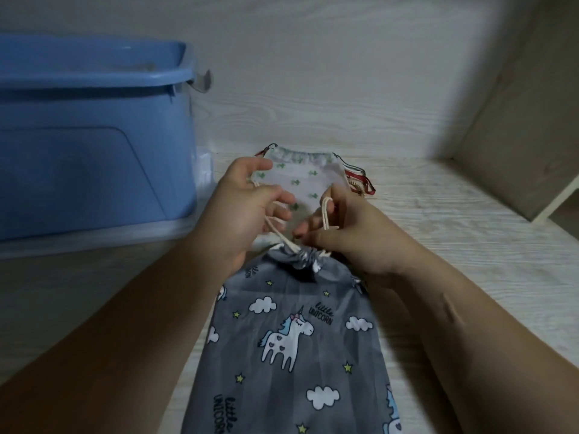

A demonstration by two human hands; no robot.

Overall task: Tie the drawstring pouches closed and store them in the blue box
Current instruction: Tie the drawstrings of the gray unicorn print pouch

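Note:
A grey unicorn-print pouch (288,339) lies flat on the pale wooden surface, its gathered neck (305,258) pointing away from me. Two ends of its cream drawstring (326,214) rise from the neck. My left hand (244,211) grips one end with curled fingers, just left of the neck. My right hand (341,236) pinches a loop of the other end on the right side. Behind my hands lies a white pouch with green cactus print (300,177), with red cords (360,180) beside it. The blue box (94,136) stands open at the left.
A wood-grain wall (313,73) closes off the back. A wooden side panel (517,120) angles in at the right. A grey latch handle (203,81) sticks out from the box's right end. The box sits on a translucent lid (94,242).

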